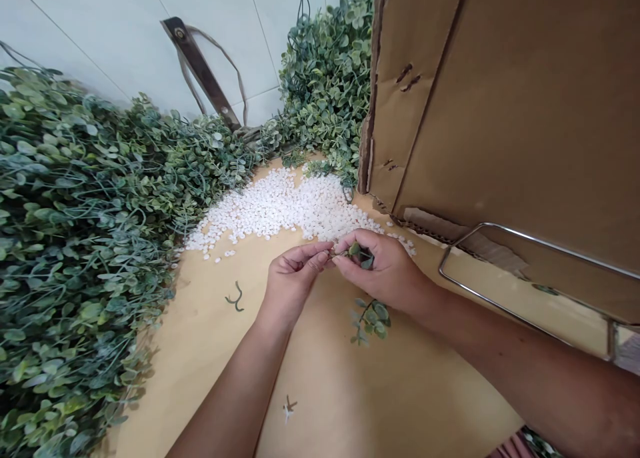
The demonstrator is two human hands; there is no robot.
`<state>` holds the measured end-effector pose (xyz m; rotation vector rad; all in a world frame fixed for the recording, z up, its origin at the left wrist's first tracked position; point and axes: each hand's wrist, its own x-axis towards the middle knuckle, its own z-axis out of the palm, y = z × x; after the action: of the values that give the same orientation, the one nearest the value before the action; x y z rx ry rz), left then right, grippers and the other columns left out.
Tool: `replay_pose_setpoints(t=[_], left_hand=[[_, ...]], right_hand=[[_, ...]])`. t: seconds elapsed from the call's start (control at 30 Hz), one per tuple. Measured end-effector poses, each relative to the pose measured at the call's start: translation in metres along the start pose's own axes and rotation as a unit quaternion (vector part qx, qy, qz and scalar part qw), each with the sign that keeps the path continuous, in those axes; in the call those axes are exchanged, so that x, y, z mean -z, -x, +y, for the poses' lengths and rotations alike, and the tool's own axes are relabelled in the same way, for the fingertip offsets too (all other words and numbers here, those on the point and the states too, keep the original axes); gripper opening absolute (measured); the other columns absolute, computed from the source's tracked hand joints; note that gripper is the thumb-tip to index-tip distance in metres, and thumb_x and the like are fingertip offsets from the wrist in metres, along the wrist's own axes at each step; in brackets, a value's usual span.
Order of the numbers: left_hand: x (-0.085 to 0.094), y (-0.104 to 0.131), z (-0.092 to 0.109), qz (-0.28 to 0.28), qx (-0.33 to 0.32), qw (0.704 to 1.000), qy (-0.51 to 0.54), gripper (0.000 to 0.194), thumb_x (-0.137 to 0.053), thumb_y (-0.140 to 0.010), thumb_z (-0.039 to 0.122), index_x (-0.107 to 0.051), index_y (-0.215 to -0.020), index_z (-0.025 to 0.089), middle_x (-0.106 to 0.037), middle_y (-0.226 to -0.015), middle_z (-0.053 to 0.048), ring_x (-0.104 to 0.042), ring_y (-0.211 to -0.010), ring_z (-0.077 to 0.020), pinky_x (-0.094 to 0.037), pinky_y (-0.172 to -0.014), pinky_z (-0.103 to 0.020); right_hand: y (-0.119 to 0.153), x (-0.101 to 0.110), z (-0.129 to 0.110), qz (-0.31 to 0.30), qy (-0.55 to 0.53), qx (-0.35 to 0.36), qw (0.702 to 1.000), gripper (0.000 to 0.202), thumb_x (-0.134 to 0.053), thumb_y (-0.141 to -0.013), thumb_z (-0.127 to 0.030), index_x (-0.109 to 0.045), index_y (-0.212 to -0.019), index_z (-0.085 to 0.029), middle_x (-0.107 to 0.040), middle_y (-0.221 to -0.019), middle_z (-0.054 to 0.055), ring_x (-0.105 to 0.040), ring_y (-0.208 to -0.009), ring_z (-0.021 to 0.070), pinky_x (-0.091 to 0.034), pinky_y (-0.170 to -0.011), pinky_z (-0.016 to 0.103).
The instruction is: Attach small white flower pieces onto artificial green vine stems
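In the head view my left hand (294, 275) pinches something at the stem end of an artificial leaf sprig (367, 261); any small piece between those fingertips is too hidden to name. My right hand (393, 268) is closed round that sprig, its green leaves showing between thumb and fingers. Both hands' fingertips meet in front of a heap of small white plastic pieces (285, 205). Below my right hand appears another leafy sprig (373, 319); whether it is held or lies on the surface I cannot tell.
Piles of artificial greenery (75, 231) line the left and back. A cardboard box (525, 111) stands at right, beside a metal wire frame (493, 291). A bare green stem (235, 298) and a small forked piece (289, 407) lie on the tan surface (210, 378). A dark strip with cord (203, 71) leans against the tiles.
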<state>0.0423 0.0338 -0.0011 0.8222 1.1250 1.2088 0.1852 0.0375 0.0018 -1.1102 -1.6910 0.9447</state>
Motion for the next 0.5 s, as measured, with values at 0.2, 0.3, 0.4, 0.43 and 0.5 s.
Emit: replay_pose_setpoints(t=[0.2, 0.3, 0.4, 0.43, 0.5], left_hand=[[-0.0003, -0.0018, 0.0005, 0.001, -0.006, 1.0, 0.012, 0.025, -0.083, -0.049, 0.025, -0.073, -0.07, 0.018, -0.072, -0.067, -0.001, -0.062, -0.061, -0.0089, -0.05, -0.068, -0.022], [-0.0004, -0.0029, 0.0004, 0.002, -0.016, 1.0, 0.014, 0.026, -0.083, -0.048, 0.025, -0.072, -0.07, 0.018, -0.069, -0.061, 0.001, -0.06, -0.057, -0.0084, -0.051, -0.065, -0.022], [-0.0001, -0.003, 0.0005, 0.001, -0.017, 1.0, 0.002, 0.025, -0.083, -0.048, 0.026, -0.071, -0.068, 0.017, -0.069, -0.061, 0.0, -0.061, -0.057, -0.0094, -0.051, -0.064, -0.023], [-0.0001, -0.0029, 0.0006, 0.001, -0.016, 1.0, 0.0, 0.025, -0.083, -0.048, 0.027, -0.071, -0.068, 0.017, -0.069, -0.061, 0.0, -0.061, -0.057, -0.0093, -0.051, -0.064, -0.023], [-0.0004, -0.0024, 0.0011, -0.003, -0.015, 1.0, 0.0, 0.024, -0.082, -0.049, 0.026, -0.071, -0.068, 0.017, -0.069, -0.064, 0.0, -0.061, -0.057, -0.0088, -0.051, -0.064, -0.023]], right_hand=[[-0.0004, -0.0025, 0.0017, -0.009, -0.032, -0.014, 0.999, 0.012, -0.057, -0.068, -0.015, -0.055, -0.08, -0.017, -0.053, -0.063, -0.004, -0.049, -0.054, 0.0081, -0.041, -0.051, 0.02], [-0.0008, -0.0023, 0.0036, 0.025, 0.008, 0.02, 0.999, 0.01, -0.055, -0.069, -0.012, -0.058, -0.077, -0.017, -0.061, -0.075, 0.001, -0.056, -0.065, 0.0109, -0.045, -0.06, 0.022], [-0.0011, -0.002, 0.0045, 0.043, 0.038, 0.05, 0.997, 0.01, -0.054, -0.069, -0.011, -0.059, -0.075, -0.018, -0.062, -0.078, 0.003, -0.059, -0.073, 0.0138, -0.047, -0.066, 0.024], [-0.0011, -0.0019, 0.0046, 0.042, 0.043, 0.057, 0.997, 0.01, -0.053, -0.07, -0.011, -0.059, -0.075, -0.018, -0.063, -0.078, 0.003, -0.059, -0.073, 0.0144, -0.047, -0.067, 0.025], [-0.0011, -0.0019, 0.0043, 0.041, 0.05, 0.063, 0.996, 0.009, -0.053, -0.071, -0.012, -0.06, -0.075, -0.018, -0.064, -0.077, 0.004, -0.06, -0.073, 0.015, -0.047, -0.067, 0.026]])
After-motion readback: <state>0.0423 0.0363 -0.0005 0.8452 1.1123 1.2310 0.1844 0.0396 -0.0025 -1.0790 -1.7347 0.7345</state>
